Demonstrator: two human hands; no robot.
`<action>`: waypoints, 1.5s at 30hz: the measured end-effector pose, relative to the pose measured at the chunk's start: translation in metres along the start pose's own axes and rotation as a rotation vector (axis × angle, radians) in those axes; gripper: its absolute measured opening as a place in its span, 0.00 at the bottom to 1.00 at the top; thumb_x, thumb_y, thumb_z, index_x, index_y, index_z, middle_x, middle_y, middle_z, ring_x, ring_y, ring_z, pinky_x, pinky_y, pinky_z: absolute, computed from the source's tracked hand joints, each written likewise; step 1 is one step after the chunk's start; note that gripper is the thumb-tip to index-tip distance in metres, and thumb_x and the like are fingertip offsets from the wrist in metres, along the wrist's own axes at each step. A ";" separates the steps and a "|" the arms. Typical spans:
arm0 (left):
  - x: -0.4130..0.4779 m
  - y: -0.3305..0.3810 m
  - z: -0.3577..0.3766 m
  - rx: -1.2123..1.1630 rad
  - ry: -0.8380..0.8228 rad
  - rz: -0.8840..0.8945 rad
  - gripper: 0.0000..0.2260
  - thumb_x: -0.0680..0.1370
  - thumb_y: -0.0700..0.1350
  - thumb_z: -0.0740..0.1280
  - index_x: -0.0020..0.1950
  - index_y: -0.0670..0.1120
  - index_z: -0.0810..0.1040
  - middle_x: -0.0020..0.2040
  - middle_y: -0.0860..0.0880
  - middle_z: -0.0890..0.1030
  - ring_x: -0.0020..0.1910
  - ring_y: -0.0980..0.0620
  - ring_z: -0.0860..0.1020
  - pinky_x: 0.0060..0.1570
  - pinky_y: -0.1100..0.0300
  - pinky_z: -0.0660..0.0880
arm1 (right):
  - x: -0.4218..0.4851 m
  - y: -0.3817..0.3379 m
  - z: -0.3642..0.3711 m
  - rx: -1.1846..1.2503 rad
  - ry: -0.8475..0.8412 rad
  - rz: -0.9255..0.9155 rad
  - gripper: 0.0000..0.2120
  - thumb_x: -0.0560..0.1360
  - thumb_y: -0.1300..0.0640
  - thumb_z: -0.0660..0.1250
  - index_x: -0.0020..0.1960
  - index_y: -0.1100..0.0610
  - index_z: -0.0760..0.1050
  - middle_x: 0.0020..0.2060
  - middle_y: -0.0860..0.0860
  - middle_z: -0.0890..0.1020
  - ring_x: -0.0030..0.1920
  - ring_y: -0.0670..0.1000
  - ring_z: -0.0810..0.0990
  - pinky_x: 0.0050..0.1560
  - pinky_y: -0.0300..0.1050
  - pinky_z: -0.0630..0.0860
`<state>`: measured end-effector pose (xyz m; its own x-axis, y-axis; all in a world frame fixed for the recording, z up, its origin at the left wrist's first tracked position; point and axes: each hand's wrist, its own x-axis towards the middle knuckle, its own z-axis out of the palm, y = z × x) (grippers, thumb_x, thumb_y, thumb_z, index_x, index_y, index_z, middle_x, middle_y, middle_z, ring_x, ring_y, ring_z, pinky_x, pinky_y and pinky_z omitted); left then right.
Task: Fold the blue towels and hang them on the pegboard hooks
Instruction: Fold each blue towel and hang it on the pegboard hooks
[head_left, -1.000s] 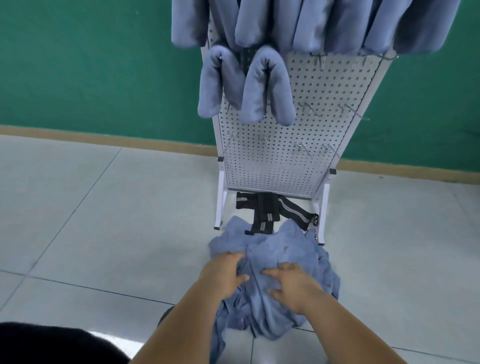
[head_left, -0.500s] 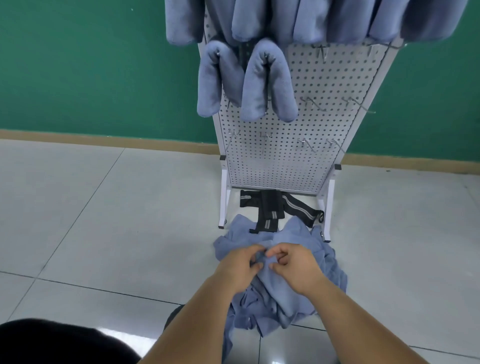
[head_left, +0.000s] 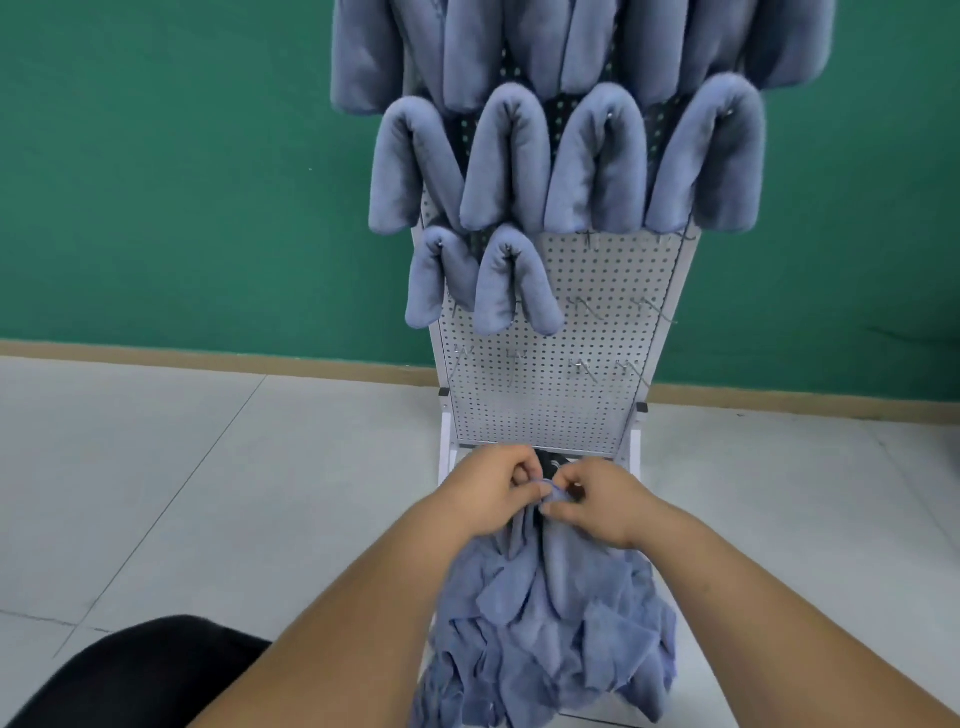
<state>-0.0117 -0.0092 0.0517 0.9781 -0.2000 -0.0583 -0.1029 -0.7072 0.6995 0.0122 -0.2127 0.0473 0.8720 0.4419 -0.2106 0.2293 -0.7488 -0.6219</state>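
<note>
Both left hand (head_left: 491, 488) and right hand (head_left: 605, 506) are pinching, fingers (head_left: 519, 470) curled, the top edge of the limp, light blue towel (head_left: 566, 566).

Crumpled blue towel (head_left: 550, 597) hanging bunched, folded towels (head_left: 597, 166) on pegboard (head_left: 561, 395)

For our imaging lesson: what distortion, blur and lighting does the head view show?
Head view: the white perforated pegboard tapers downward, lens warp; folded blue towels at the top edge look soft; left hand and right hand, pinching a crumpled blue towel, sharp; lighting even.
</note>
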 end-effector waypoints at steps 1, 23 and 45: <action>0.003 0.010 -0.011 0.005 -0.001 0.010 0.06 0.77 0.50 0.76 0.45 0.52 0.80 0.40 0.51 0.83 0.37 0.56 0.77 0.46 0.54 0.78 | -0.001 -0.006 -0.011 -0.011 0.011 -0.011 0.12 0.74 0.45 0.77 0.40 0.49 0.77 0.33 0.47 0.79 0.33 0.46 0.73 0.38 0.44 0.71; 0.020 0.055 -0.083 -0.119 -0.140 0.062 0.10 0.78 0.59 0.74 0.44 0.53 0.82 0.36 0.53 0.80 0.35 0.53 0.75 0.41 0.51 0.77 | -0.017 -0.054 -0.100 -0.011 0.134 -0.220 0.05 0.78 0.48 0.76 0.45 0.47 0.83 0.37 0.43 0.85 0.36 0.44 0.80 0.43 0.41 0.77; 0.006 -0.014 -0.141 0.326 -0.214 -0.226 0.04 0.74 0.44 0.74 0.46 0.52 0.84 0.41 0.56 0.85 0.39 0.56 0.80 0.43 0.57 0.80 | -0.022 0.026 -0.167 0.046 0.593 0.250 0.09 0.80 0.51 0.73 0.41 0.49 0.82 0.37 0.50 0.86 0.42 0.53 0.82 0.38 0.45 0.73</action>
<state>0.0211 0.0956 0.1422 0.9266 -0.1277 -0.3536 0.0235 -0.9190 0.3936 0.0716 -0.3247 0.1615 0.9907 -0.1013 0.0910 -0.0193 -0.7660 -0.6426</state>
